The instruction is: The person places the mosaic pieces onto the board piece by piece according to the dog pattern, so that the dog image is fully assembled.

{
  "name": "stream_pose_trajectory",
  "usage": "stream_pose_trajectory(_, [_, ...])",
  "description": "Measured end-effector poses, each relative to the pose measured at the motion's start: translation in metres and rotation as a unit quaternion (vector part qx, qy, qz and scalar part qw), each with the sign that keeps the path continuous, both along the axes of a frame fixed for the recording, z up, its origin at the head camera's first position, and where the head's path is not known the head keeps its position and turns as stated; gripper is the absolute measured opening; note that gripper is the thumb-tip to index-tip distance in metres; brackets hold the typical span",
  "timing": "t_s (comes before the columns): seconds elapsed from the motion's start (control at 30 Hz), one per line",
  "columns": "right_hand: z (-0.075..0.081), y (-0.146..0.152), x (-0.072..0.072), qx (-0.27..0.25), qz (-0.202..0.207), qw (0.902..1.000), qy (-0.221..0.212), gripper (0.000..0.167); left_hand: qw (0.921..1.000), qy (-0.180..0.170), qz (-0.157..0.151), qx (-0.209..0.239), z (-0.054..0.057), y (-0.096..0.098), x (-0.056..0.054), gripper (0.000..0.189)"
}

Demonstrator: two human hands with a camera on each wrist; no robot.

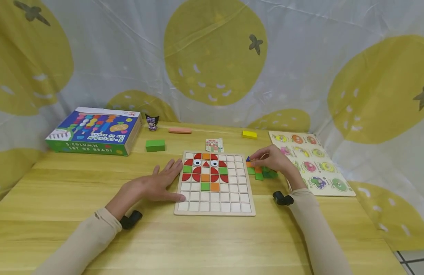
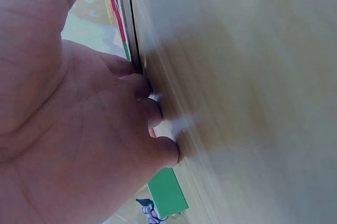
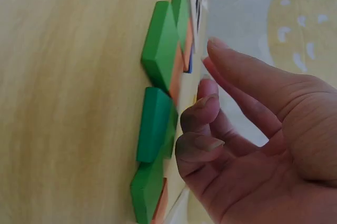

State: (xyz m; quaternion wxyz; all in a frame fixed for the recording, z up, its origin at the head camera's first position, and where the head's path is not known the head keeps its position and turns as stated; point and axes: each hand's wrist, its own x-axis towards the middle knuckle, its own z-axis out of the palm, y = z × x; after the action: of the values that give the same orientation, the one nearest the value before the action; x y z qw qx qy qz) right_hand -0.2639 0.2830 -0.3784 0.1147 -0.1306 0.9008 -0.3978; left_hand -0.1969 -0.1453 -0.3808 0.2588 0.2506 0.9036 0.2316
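Observation:
A wooden grid board [image 1: 194,206] lies on the table with red, orange and green pieces and two round eye pieces [image 1: 214,163] set in its upper cells. Spread flat, my left hand [image 1: 159,185] rests at the board's left edge, thumb near the lower corner. My right hand [image 1: 271,158] hovers by the board's upper right edge, over a group of loose blocks. Its fingertips are right at a small blue piece [image 1: 248,159]; the fingers bend loosely with nothing visible between them. Green blocks [image 3: 160,42], a teal block [image 3: 152,121] and orange ones lie below it.
Behind the board are a small pattern card [image 1: 214,145], a yellow block [image 1: 249,134], a pink bar [image 1: 179,130], a green block [image 1: 155,145] and a figurine [image 1: 152,122]. A bead-set box [image 1: 91,131] stands back left. A fruit puzzle board [image 1: 342,190] lies at right.

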Motion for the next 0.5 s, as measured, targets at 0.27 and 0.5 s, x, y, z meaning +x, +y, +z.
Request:
stream_pose_trajectory(0.27, [-0.0037,0.0007,-0.0014,-0.002,0.006,1.0000,0.003,0.023,0.9996,0.007,-0.014,0.024,0.0004,-0.0006,-0.0016,0.124])
stream_pose_trajectory(0.5, [-0.0062,-0.0005,-0.0012,-0.005,0.008,0.9999,-0.010,0.023,0.9999,-0.004,-0.006,0.013,0.0045,0.0006,0.0022,0.121])
